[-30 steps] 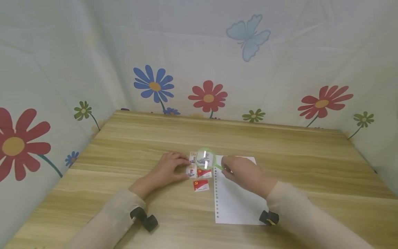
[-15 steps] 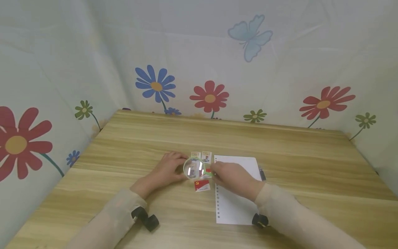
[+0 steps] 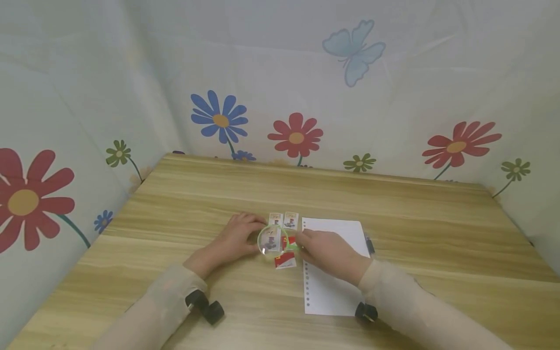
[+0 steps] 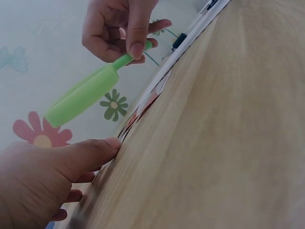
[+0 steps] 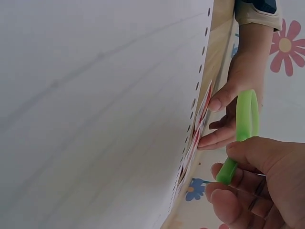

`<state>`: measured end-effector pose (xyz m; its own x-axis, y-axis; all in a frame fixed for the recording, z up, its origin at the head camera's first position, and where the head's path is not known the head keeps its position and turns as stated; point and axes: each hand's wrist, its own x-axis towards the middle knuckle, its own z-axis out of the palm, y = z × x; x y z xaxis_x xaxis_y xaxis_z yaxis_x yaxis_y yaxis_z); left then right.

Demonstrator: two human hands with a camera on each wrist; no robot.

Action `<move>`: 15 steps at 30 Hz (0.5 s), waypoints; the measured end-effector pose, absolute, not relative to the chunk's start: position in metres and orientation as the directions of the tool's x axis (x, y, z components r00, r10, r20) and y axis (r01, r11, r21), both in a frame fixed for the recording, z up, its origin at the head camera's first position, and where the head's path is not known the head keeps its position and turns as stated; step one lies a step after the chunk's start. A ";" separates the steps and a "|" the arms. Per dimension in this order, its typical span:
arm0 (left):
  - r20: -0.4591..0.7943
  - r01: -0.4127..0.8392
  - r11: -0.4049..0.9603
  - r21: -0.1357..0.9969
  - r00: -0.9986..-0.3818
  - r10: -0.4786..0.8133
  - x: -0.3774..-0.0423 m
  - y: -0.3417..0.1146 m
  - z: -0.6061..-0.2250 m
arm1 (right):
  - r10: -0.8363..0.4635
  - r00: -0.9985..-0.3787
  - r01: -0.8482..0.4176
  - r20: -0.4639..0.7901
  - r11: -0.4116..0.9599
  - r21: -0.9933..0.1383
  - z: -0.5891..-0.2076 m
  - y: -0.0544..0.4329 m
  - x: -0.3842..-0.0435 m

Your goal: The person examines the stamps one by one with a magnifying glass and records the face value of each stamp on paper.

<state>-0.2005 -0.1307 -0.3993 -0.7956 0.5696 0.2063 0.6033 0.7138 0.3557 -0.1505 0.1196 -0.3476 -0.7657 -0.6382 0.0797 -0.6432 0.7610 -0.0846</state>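
Observation:
My right hand pinches the short handle of a green-rimmed magnifying glass between thumb and fingers. Its round lens hovers over the left stamp of the middle row, showing that stamp's picture through the glass. Two pale picture stamps, one of them the right-hand stamp, lie side by side behind the lens. Red-and-white stamps, including the front stamp, lie nearer me, partly overlapped by the rim. My left hand rests on the table at the stamps' left side, fingers relaxed, thumb tip right at a stamp's edge in the left wrist view.
A white sheet of hole-punched paper lies right of the stamps, beneath my right hand. A dark pen sits along its right edge. The wood-grain table meets a flower-printed curtain at the back and sides.
My right hand has brought the magnifying glass left and toward me, from the back-right stamp to the left stamp in the middle row. The pen has come into view. My left hand stays put.

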 end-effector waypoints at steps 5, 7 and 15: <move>0.213 0.612 0.707 0.354 -0.789 0.576 -0.200 -0.131 -0.399 | -0.642 -0.763 -0.647 0.081 0.759 -0.071 -0.349 0.121 -0.149; 0.213 0.612 0.705 0.359 -0.789 0.577 -0.200 -0.131 -0.399 | -0.643 -0.761 -0.648 0.082 0.759 -0.065 -0.349 0.121 -0.149; 0.205 0.609 0.711 0.353 -0.791 0.576 -0.200 -0.131 -0.399 | -0.645 -0.761 -0.649 0.065 0.759 -0.062 -0.348 0.121 -0.149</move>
<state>-0.2004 -0.1311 -0.3994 -0.7915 0.5756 0.2054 0.6085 0.7107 0.3530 -0.1488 0.1210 -0.3483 -0.7610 -0.6455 0.0649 -0.6487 0.7585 -0.0618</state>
